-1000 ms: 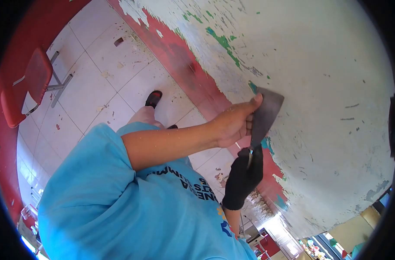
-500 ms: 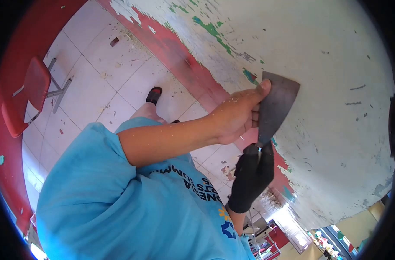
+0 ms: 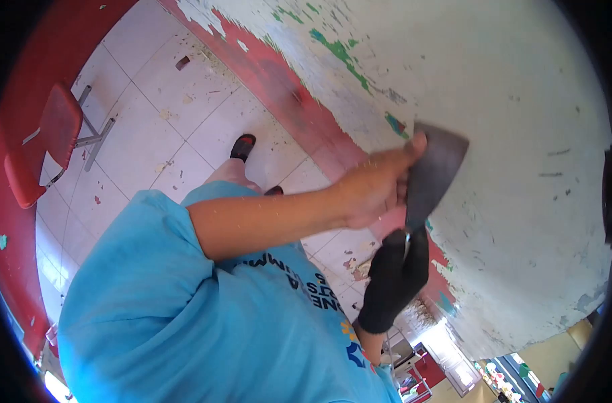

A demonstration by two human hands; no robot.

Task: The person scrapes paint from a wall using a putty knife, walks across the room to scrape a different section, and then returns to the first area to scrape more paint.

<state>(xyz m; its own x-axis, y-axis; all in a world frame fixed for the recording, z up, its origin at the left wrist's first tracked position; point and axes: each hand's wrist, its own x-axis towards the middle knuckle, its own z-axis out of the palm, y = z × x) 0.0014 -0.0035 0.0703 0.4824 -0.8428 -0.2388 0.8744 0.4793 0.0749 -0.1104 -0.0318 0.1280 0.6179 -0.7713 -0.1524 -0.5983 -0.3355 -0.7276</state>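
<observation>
A wide putty knife point(image 3: 437, 164) with a dull grey blade lies against the white painted wall point(image 3: 521, 195), its broad edge toward the top of the view. My right hand point(image 3: 395, 275), in a black glove, is closed round its handle, which the glove mostly hides. My bare left hand point(image 3: 376, 185) grips the near side of the blade, thumb at the upper corner and fingers curled partly out of sight behind it. Pale flecks dot the left forearm. Just beyond the blade's corner, a chipped green and red patch point(image 3: 395, 125) shows in the wall's paint.
A red band point(image 3: 312, 121) runs along the wall's lower part, its paint edge ragged. Paint flakes litter the white tiled floor point(image 3: 205, 127). To the left stands a red folding chair point(image 3: 60, 124) by a red wall point(image 3: 13, 134). Colourful items point(image 3: 497, 379) show at lower right.
The whole view has shifted slightly, scene details moving right and down. Both hands keep their hold on the putty knife; the left hand and blade look blurred now.
</observation>
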